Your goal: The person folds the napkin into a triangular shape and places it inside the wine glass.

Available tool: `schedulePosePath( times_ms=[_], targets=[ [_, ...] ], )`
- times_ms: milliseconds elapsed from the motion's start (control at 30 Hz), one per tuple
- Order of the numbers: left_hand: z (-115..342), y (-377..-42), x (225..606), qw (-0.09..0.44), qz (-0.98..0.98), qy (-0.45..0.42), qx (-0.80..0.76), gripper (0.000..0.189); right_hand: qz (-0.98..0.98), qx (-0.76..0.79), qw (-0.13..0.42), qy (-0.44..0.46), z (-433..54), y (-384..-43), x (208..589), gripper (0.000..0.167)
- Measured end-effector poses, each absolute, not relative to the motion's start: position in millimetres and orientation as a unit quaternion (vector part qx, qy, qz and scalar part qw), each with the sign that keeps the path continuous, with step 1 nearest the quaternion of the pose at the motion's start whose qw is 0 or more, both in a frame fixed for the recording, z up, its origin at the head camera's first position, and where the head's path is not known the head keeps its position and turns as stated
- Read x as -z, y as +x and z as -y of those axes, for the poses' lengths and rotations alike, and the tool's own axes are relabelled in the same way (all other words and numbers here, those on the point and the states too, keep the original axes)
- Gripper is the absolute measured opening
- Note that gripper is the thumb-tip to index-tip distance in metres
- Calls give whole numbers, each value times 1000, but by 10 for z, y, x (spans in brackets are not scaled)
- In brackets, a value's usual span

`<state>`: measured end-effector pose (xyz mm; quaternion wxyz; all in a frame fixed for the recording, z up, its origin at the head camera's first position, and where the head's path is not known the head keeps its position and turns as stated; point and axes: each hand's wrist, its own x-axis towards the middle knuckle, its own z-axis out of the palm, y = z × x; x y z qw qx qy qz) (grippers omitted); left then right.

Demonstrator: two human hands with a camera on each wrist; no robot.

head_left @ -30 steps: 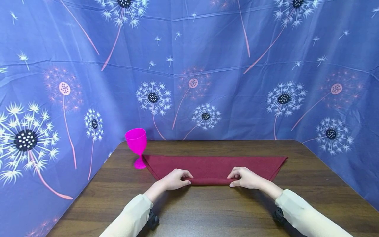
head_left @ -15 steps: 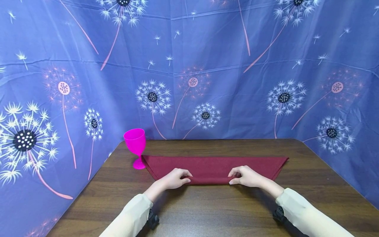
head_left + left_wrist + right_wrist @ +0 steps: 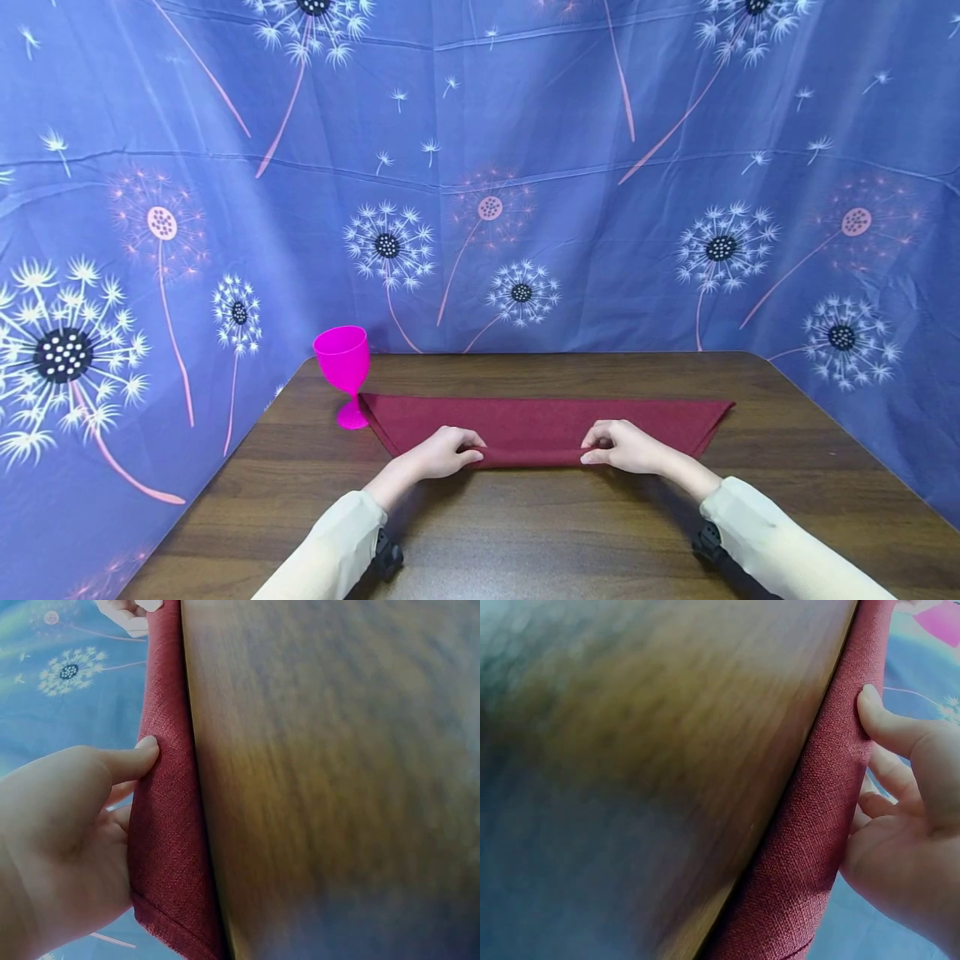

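A dark red cloth napkin (image 3: 540,421) lies on the table, its near edge rolled or folded up and its two far corners pointing left and right. My left hand (image 3: 442,452) pinches the near roll left of the middle, thumb in front and fingers over the top. On the right of the middle, my right hand (image 3: 626,447) pinches the same roll in a like way. In the left wrist view the left thumb (image 3: 139,759) presses on the red fabric (image 3: 171,825). The right wrist view has the right thumb (image 3: 881,720) against the fabric too; the fingertips behind are hidden.
A bright pink goblet (image 3: 345,362) stands upright at the back left, its foot beside the napkin's left corner. The wooden table (image 3: 517,533) ends at a blue dandelion-print curtain (image 3: 585,208) behind and at the sides.
Both hands keep their grip at the near roll and barely shift. The napkin's right corner has slid slightly to the right. The roll's front looks turned a little.
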<state>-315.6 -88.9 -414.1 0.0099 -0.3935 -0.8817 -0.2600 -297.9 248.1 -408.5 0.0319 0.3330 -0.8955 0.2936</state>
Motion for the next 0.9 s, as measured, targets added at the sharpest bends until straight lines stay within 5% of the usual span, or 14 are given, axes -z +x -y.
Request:
schedulePosePath(
  times_ms=[900],
  targets=[
    [812, -3101, 4100, -23, 873, -404, 273, 13, 897, -276, -30, 344, -2597, -2902, 4003, 11]
  ],
)
